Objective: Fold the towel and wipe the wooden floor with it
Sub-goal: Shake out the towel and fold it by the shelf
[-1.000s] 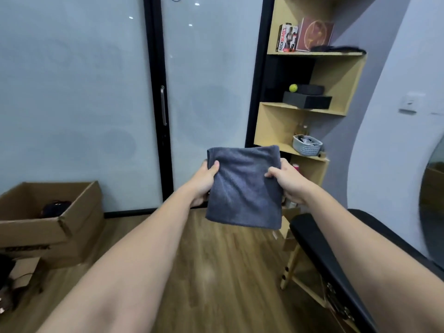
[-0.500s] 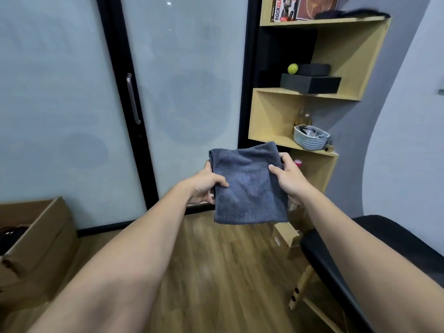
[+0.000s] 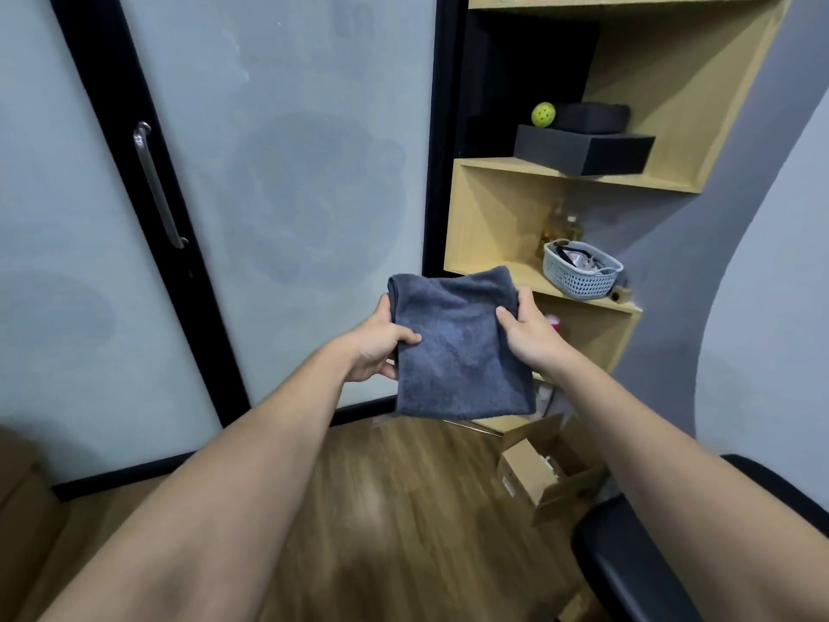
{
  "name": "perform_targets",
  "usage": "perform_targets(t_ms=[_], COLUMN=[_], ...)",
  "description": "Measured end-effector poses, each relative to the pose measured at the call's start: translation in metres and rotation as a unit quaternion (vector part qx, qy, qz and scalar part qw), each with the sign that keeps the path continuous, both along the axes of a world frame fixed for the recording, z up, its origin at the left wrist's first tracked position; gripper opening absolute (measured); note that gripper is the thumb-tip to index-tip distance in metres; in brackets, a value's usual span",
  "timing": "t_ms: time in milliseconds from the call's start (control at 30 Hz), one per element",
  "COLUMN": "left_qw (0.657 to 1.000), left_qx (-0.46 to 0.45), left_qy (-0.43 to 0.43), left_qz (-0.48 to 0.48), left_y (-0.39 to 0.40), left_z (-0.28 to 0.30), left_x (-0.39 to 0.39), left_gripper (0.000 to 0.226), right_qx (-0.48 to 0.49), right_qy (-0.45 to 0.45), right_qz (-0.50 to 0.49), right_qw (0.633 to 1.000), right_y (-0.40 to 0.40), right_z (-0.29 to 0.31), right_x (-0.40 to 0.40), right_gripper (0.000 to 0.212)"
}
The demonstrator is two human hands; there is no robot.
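Both your arms reach fwd from the bottom corners of the frame and meet at centre, forearms bare, wrists about level. You're holding the folded dark grey terry towel [image 3: 457,347] up in the air at mid-frame, well above the brown wood-plank floor [image 3: 403,509]; it hangs as a rough square, fold along the top edge, bottom hem loose.

Your left hand [image 3: 374,347] is clamped on the towel's left edge: thumb lies across the front face pointing toward centre, other fingers curled behind the cloth, mostly hidden. Your right hand [image 3: 527,334] grips the right edge a bit higher: thumb pressed on the front near the upper right corner, fingers wrapped round the back, tips not visible. Both hands are closed on the cloth, w/ the towel stretched lightly between them.

Behind the towel, upper left to centre of frame: frosted glass sliding door w/ black frame [image 3: 291,172] and a steel bar handle [image 3: 157,186]. Upper right: light wood corner shelf unit [image 3: 493,208] carrying a yellow-green perforated ball [image 3: 543,114] beside black foam blocks [image 3: 583,148], and lower down a pale blue plastic mesh basket [image 3: 581,271]. Lower right: small open cardboard box [image 3: 538,473] on the floor, next to a black padded bench [image 3: 628,554]. Brown cardboard at the lower left edge is blurred.
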State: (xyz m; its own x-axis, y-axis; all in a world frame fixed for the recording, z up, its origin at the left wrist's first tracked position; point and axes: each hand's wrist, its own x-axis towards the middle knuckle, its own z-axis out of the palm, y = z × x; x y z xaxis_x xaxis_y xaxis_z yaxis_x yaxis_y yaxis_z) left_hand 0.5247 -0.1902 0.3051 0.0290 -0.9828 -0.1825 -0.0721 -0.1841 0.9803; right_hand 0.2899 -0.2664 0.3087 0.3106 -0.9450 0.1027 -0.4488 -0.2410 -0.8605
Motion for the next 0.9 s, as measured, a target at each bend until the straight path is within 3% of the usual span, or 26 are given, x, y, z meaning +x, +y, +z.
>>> perform_targets(t_ms=[200, 500, 633, 800, 900], left_qw=[0.999, 0.995, 0.989, 0.98, 0.977], left_qx=[0.006, 0.042, 0.075, 0.115, 0.129], left_qy=[-0.039, -0.035, 0.0, 0.037, 0.043], left_qz=[-0.028, -0.086, -0.128, -0.161, -0.167], left_y=[-0.118, -0.279, -0.328, -0.394, -0.434], left_z=[-0.018, -0.033, -0.04, -0.061, -0.081], left_x=[0.048, 0.095, 0.099, 0.08, 0.066], left_gripper=[0.046, 0.041, 0.05, 0.055, 0.058], right_qx=[-0.026, 0.017, 0.106, 0.186, 0.199], right_qy=[0.061, 0.053, 0.028, 0.042, 0.061], right_qz=[-0.029, -0.101, -0.147, -0.178, -0.164], right_qw=[0.997, 0.993, 0.983, 0.965, 0.964], right_y=[-0.108, -0.244, -0.285, -0.336, -0.373], right_z=[-0.014, -0.037, -0.042, -0.047, -0.059], right_x=[0.044, 0.086, 0.082, 0.064, 0.05], right_gripper=[0.028, 0.017, 0.025, 0.058, 0.053])
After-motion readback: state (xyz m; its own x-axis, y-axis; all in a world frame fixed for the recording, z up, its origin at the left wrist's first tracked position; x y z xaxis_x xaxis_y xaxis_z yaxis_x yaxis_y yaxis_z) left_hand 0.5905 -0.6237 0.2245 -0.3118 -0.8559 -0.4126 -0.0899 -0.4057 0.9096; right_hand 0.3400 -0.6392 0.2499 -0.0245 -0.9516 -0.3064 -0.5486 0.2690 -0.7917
